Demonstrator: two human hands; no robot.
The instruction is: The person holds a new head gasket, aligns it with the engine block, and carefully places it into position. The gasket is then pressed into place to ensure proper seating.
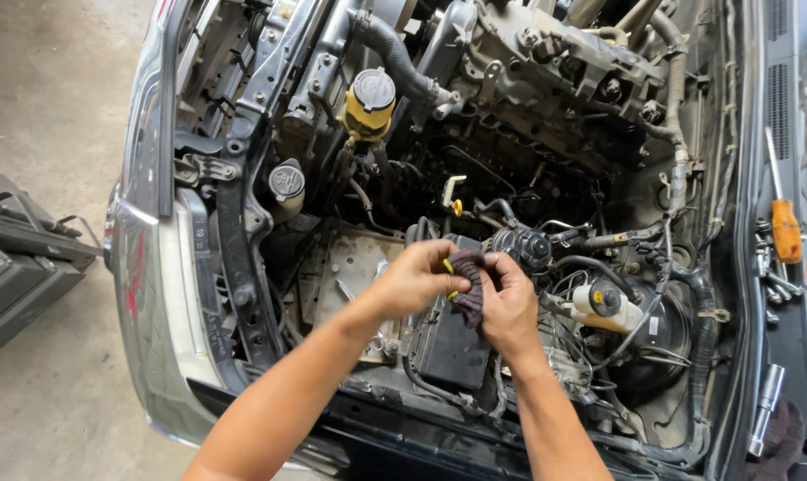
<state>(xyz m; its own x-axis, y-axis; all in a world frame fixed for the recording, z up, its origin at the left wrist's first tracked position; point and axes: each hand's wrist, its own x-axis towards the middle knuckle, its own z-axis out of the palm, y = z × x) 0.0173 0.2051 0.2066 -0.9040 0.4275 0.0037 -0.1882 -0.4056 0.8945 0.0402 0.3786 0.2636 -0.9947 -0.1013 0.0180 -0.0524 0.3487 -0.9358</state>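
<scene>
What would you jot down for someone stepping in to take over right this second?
Left hand: pinching a small yellow-tipped part against a dark rag.
Right hand: grip closed on the same rag from the other side.
Both hands are above the black box low in the open engine bay.
Nearby: yellow-capped reservoir up left, white fluid reservoir to the right, orange-handled screwdriver and sockets on the right ledge.
Done: part is in hand, rag on it.
Left: cannot tell from this view.
</scene>
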